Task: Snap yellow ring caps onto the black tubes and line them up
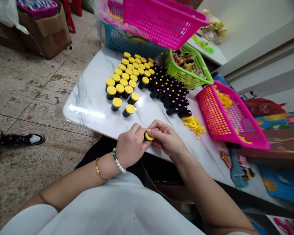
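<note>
My left hand (130, 143), with a bead bracelet at its wrist, is closed around a small black canister with a yellow cap (149, 137) at the table's near edge. My right hand (168, 139) pinches the canister's yellow end between thumb and fingers; part of it is hidden by the fingers. Beyond my hands, several upright black canisters with yellow caps (124, 76) stand in rows on the white marbled table (88, 98). To their right lie several black pieces with pink or yellow tips (170, 91). Yellow loop-shaped plastic parts (195, 125) rest right of my right hand.
A pink basket (235, 120) with yellow parts stands at the right. Behind are a green basket (193, 76), a teal basket (127, 39) and a tilted pink basket (161, 23). On the floor at left are a cardboard box (46, 36) and a person's shoe (22, 139).
</note>
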`<state>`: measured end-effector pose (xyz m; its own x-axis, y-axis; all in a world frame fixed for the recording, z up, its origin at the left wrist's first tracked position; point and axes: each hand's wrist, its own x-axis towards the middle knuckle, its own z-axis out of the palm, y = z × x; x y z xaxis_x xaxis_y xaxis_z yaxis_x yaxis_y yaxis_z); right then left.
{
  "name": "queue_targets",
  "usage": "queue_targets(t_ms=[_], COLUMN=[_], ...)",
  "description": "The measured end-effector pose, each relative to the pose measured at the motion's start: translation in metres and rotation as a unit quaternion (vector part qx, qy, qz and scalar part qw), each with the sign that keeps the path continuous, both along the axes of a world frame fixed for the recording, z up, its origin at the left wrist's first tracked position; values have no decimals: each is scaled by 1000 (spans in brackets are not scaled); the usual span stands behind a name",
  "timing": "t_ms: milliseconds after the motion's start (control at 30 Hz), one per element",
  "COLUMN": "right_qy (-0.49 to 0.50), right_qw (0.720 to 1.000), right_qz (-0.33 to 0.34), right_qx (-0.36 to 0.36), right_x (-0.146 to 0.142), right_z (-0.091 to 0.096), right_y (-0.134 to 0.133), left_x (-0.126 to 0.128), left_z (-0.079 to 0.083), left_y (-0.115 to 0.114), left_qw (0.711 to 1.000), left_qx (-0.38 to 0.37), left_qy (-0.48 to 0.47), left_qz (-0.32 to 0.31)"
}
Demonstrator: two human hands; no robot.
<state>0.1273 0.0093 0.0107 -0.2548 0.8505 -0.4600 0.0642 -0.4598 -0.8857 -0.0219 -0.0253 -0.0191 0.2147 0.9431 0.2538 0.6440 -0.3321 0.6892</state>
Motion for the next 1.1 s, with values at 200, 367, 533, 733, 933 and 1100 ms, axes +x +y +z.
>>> queue_targets(t_ms=[200,367,533,733,933,1100], right_qy=[26,65,-56,-125,-66,-111], right_qw=[999,996,986,978,993,991], right_qz=[-25,7,154,152,73,-11], right_qx=[-2,-54,4,76,61,75], right_x=[19,33,20,13,3,-18], right_z=[-3,-2,9,13,1,4], right_y=[-6,2,11,-6,11,56], left_x=[-4,-5,-3,2,-7,-30], left_z=[2,1,0,-1,-4,11], left_y=[0,-2,-3,-6,0,19], left_qw=[1000,999,999,998,999,986], left_qx=[-16,-22,1,16,-7,-107], left_qy=[17,20,44,63,-37,-125], left_qz=[-13,-20,-25,-2,-20,-7])
